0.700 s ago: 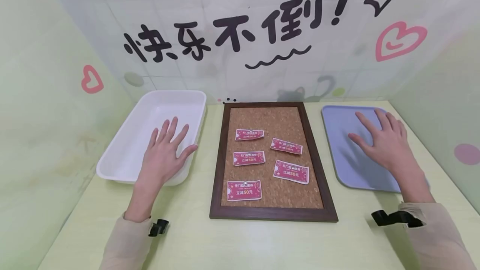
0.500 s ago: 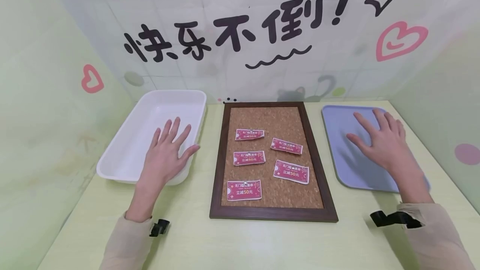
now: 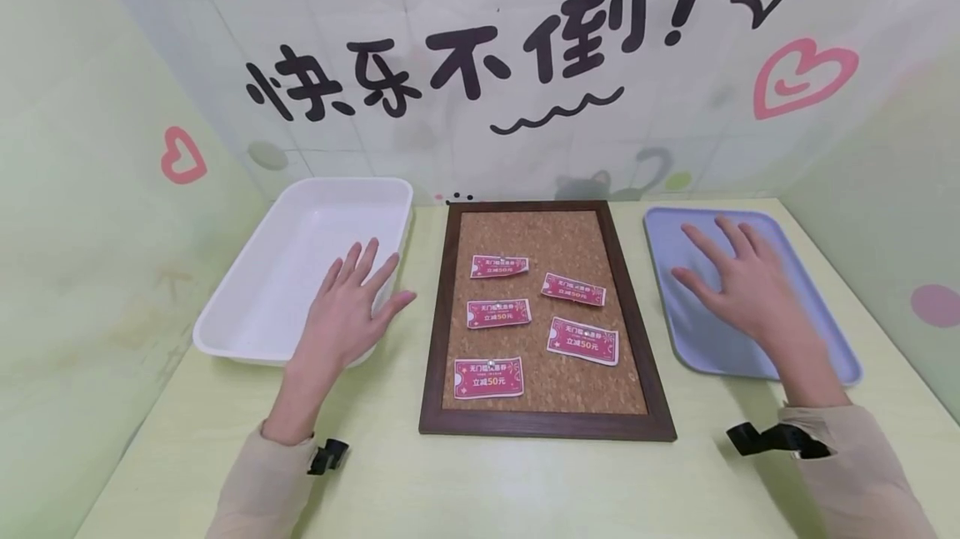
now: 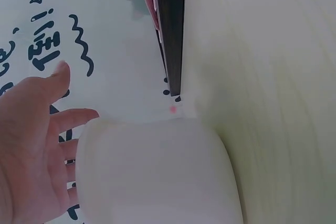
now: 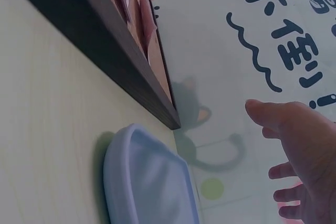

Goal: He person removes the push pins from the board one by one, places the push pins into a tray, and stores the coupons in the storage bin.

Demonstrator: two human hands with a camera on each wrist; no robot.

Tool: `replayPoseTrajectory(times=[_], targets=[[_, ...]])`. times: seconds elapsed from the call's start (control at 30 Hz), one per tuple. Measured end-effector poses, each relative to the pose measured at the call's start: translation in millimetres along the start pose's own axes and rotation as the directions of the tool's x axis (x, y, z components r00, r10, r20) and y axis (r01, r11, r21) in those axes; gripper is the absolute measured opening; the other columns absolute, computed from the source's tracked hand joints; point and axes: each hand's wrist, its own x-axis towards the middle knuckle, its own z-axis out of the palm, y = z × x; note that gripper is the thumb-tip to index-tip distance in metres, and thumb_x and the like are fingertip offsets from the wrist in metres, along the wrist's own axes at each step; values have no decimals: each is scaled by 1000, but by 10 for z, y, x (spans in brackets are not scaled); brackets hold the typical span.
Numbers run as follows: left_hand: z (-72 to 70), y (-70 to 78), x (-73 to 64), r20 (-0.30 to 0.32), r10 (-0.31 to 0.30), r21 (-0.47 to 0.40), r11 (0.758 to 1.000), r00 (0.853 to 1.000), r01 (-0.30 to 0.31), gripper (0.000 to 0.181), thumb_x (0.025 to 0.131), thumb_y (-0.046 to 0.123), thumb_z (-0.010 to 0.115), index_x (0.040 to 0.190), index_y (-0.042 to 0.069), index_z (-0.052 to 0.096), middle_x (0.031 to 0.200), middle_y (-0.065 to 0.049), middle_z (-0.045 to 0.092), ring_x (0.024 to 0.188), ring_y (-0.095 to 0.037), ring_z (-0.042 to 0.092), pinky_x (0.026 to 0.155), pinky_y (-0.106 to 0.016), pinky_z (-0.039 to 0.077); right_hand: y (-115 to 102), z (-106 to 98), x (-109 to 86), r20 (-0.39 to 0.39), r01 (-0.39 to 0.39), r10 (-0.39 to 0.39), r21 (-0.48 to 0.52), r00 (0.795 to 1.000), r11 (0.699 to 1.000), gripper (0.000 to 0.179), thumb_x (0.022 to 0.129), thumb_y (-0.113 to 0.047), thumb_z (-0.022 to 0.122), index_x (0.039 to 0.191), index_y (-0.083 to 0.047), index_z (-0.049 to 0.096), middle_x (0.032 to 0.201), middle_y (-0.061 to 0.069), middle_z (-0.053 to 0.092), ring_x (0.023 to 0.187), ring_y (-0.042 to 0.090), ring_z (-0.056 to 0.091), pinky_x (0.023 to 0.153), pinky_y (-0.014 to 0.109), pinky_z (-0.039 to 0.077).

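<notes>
A person's left hand [image 3: 348, 318], palm down with fingers straight and spread apart, hangs in the air at the near right corner of a white rectangular plastic tub [image 3: 288, 272]; it holds nothing. The right hand [image 3: 738, 293] has its fingers apart too, holds nothing, and hovers over a pale blue, shallow tray with rounded corners [image 3: 705, 349]. Between tub and tray, well apart from both hands, a rectangular cork board in a dark brown wooden frame [image 3: 536, 231] lies flat on the light, pale yellow-green table [image 3: 540, 489]. Five pink printed paper coupons with white edges [image 3: 498, 314] sit on the cork: three in a column at the left, two slightly tilted at the right. Small pale pin heads [image 3: 491, 363] show on some of them. Both arms wear beige sleeves [image 3: 262, 481], each with a black band piece [image 3: 327, 456] projecting near the wrist. Behind the table rises a white backdrop [image 3: 450, 156] with large black Chinese lettering [image 3: 471, 62], a wavy black line and a pink heart outline.
</notes>
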Motion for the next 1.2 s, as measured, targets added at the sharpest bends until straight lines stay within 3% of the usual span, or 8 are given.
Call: replayPoseTrajectory(times=[0.2,0.37,0.57,0.9,1.2], targets=[[39,78,23,-5,10,-27,1000,1000,-11,69,101,57,50,151,10,48,160,-20,32,149,-40,23,119,-55,17,-102,50,59,-88,100,-95,57,992,993,62,96,-44,64,148,-14,50,147,34,39,133,55,36,108,68,24],[70,132,51,0,26,-49,998,1000,-26,67,101,56,51,148,9,50,155,-22,39,144,-42,33,118,-56,21,-228,79,106,-116,142,-128,112,985,984,60,94,-39,68,145,-12,53,143,34,44,128,56,41,104,69,29],[114,203,73,-15,55,-119,991,998,-56,64,100,52,57,142,3,55,149,-26,46,138,-44,42,115,-57,28,-384,139,144,-78,132,-120,157,990,979,59,94,-36,71,146,-13,53,143,30,46,126,56,43,101,70,32],[208,369,125,-1,106,-220,970,994,-103,61,99,50,59,137,1,59,137,-26,55,126,-43,53,106,-57,40,-709,185,202,-54,185,-177,208,983,961,60,92,-30,74,145,-13,53,141,30,48,127,53,45,102,67,35],[270,495,135,43,163,-325,935,986,-140,58,100,42,63,138,-1,57,125,-20,61,107,-34,63,92,-46,53,-955,243,257,12,203,-214,259,977,944,58,94,-25,71,146,-10,51,142,25,49,128,48,46,101,66,38]])
